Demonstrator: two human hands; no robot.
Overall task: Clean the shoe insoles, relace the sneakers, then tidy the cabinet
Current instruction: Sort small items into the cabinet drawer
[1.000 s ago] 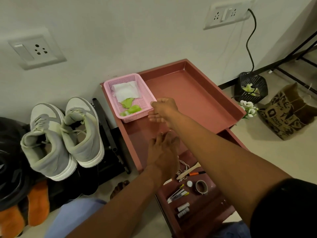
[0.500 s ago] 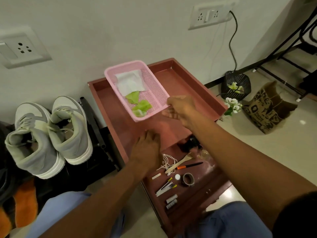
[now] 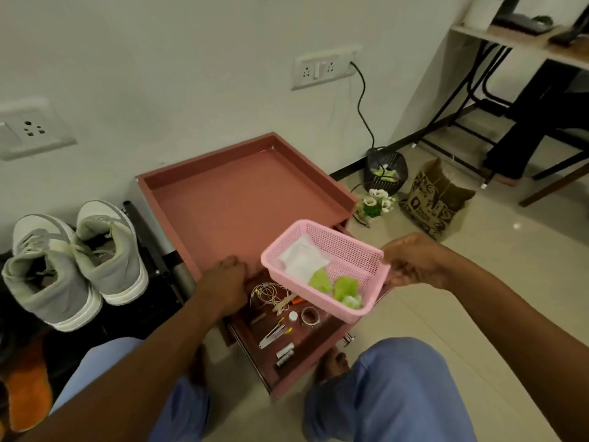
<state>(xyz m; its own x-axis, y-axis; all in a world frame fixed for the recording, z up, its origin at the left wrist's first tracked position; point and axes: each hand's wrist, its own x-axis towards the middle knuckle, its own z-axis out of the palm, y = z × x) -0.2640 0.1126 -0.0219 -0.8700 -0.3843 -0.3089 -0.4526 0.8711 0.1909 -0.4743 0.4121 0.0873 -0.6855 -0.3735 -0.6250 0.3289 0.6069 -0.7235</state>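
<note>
The right hand [image 3: 414, 266] grips the right rim of the pink basket [image 3: 347, 250], holding it above the open drawer [image 3: 306, 349] at the cabinet's [image 3: 229, 199] near right corner. The left hand [image 3: 224, 282] rests with curled fingers on the cabinet's near edge, just left of the basket. Grey sneakers [image 3: 73, 266] stand left of the cabinet. White cloth [image 3: 301, 260] and green scraps [image 3: 334, 285] lie in the basket.

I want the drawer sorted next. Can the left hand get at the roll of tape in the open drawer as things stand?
Probably yes. The left hand rests at the drawer's back edge, and the tape lies uncovered; the pink basket, held by the right hand, hangs just beside it.
</note>
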